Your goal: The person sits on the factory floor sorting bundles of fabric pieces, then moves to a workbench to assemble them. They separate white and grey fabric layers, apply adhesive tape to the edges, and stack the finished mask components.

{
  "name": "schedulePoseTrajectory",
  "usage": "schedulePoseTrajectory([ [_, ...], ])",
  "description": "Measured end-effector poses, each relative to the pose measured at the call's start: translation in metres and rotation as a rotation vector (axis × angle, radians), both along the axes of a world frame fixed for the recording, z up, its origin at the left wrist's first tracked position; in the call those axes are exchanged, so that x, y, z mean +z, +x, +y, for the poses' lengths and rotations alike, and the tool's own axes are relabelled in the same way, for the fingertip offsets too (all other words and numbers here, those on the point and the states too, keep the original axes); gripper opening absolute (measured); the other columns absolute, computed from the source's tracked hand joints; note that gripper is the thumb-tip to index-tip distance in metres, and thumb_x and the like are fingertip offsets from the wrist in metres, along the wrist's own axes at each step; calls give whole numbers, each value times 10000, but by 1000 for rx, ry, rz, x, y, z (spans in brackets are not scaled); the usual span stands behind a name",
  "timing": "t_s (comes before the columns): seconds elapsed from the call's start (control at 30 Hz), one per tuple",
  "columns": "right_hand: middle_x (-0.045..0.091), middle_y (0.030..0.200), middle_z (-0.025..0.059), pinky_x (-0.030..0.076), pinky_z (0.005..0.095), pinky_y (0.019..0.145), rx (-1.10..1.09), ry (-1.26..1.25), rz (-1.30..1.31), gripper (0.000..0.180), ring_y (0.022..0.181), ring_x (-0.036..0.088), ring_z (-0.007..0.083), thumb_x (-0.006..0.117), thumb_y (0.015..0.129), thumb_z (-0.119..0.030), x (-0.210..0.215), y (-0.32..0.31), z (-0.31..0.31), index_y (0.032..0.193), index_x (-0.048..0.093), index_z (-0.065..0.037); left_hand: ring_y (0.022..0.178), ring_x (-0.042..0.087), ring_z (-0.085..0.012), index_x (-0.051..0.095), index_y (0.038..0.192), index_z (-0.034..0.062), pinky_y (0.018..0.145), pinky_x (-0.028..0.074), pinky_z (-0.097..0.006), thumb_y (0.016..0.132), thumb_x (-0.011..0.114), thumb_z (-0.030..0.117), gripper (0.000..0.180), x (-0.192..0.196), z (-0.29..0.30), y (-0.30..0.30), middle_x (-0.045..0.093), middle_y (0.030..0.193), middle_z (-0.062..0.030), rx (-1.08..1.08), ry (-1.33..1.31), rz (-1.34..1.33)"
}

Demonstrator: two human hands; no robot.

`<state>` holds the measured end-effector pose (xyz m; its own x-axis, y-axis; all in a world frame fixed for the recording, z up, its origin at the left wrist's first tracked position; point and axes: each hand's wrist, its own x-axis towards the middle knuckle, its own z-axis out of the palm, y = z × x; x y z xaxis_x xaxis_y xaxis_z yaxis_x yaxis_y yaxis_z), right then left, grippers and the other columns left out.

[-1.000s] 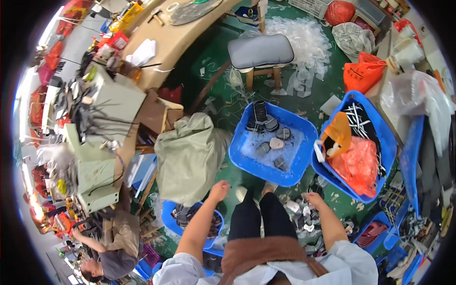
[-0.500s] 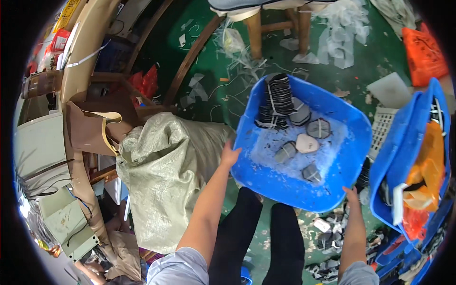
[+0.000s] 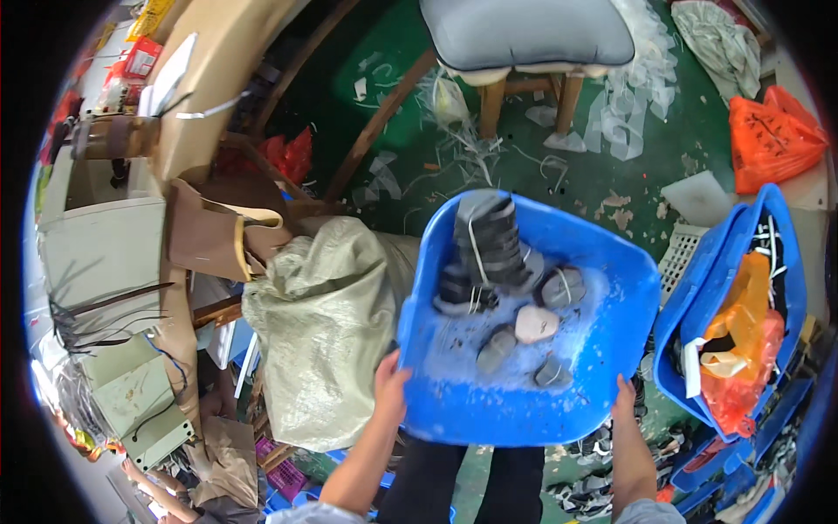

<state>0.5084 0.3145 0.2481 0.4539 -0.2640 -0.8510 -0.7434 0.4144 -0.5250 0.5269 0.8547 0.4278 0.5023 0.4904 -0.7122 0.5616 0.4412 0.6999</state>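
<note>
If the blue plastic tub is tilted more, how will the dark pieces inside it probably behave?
The loose grey pieces would probably slide to the low side, since the blue tub looks smooth inside. The bundled dark stack may topple. With the left hand and right hand only at its near rim, the tub might flex.

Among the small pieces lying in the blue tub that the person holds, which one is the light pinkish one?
It is the pale pink piece near the middle of the blue tub. The loose pieces around it are grey, and the tied stack behind it is dark.
</note>
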Motion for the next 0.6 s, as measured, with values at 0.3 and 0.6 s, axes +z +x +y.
schedulePoseTrajectory([
  [0.3, 624, 1106, 90, 461, 347, 861, 275, -35, -190, 339, 965, 575, 188, 651, 884, -179, 150, 171, 133, 1160, 567, -2, 904, 610, -200, 547, 1103, -36, 833, 494, -315, 735, 539, -16, 369, 205, 103, 17, 629, 1022, -120, 221, 168, -188],
  [0.6, 648, 976, 61, 482, 304, 798, 767, -557, -469, 304, 858, 597, 145, 616, 849, -112, 584, 272, 102, 1122, 596, 21, 1003, 614, -219, 543, 1225, -52, 901, 485, -357, 791, 519, -14, 437, 372, 122, 72, 635, 1109, -129, -42, -381, -284],
])
